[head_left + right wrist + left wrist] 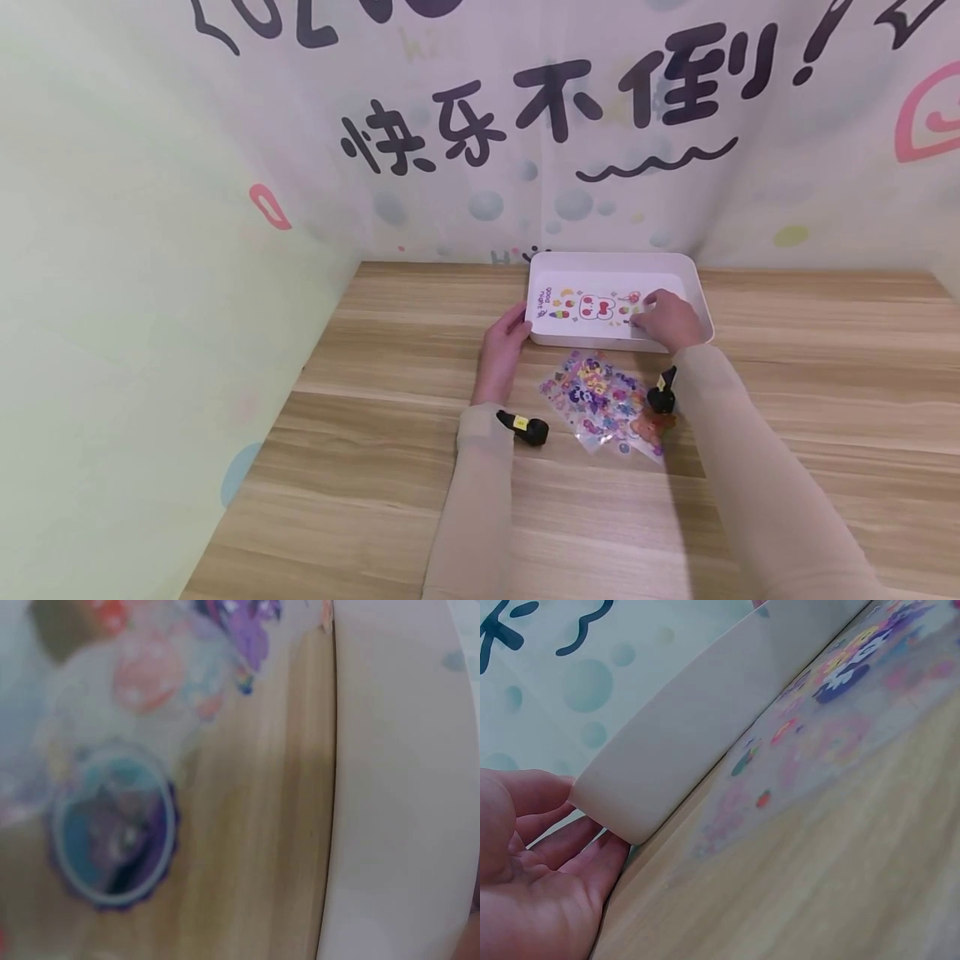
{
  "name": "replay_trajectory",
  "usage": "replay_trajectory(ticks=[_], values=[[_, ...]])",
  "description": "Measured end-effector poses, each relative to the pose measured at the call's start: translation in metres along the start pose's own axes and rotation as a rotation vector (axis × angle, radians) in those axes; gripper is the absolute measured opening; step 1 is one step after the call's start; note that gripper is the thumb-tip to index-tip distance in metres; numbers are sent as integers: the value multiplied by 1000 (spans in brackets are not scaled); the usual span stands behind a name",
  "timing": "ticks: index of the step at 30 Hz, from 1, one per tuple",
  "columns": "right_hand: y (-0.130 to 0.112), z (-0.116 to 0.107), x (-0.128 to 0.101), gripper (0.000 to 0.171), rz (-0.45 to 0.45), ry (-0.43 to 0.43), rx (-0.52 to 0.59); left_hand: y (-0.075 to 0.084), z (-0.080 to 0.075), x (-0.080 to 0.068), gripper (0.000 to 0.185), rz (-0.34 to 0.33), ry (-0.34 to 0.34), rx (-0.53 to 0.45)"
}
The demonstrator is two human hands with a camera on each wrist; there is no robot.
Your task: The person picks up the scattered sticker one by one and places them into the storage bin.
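A white tray with raised sides stands at the table's far edge. Its floor carries a bunny picture, small fruit pictures and the words "good night". My left hand grips the tray's near left corner; in the left wrist view the thumb lies at the rim and the fingers are around the corner. Reaching inside at the right end, my right hand touches the floor beside the pictures, fingers bent, thumb and forefinger apart. The right wrist view shows hardly any of that hand. Clear sticker sheets lie overlapping in front of the tray.
The wood-grain table spreads around the tray and sheets. A printed cloth hangs right behind the tray, and a pale cloth wall runs along the left side. Small black cameras are strapped to both wrists.
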State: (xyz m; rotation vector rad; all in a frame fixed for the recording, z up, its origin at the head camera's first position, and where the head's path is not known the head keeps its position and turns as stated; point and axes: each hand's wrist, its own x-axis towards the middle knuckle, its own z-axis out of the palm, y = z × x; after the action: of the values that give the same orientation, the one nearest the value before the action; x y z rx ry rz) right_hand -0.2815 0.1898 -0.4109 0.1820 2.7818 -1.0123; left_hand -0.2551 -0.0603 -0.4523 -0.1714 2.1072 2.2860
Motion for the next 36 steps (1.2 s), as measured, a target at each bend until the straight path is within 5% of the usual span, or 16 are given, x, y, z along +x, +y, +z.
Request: replay_trajectory(ticks=[8, 18, 30, 36], values=[[3, -1, 3, 49, 0, 9, -10, 1, 1, 0, 39, 5, 1, 16], [6, -3, 7, 55, 19, -11, -1, 24, 3, -14, 42, -24, -37, 8], [6, -8, 2, 49, -64, 137, 213, 26, 3, -17, 41, -18, -22, 46], [3, -14, -5, 51, -101, 181, 285, 14, 0, -10, 41, -6, -22, 9]])
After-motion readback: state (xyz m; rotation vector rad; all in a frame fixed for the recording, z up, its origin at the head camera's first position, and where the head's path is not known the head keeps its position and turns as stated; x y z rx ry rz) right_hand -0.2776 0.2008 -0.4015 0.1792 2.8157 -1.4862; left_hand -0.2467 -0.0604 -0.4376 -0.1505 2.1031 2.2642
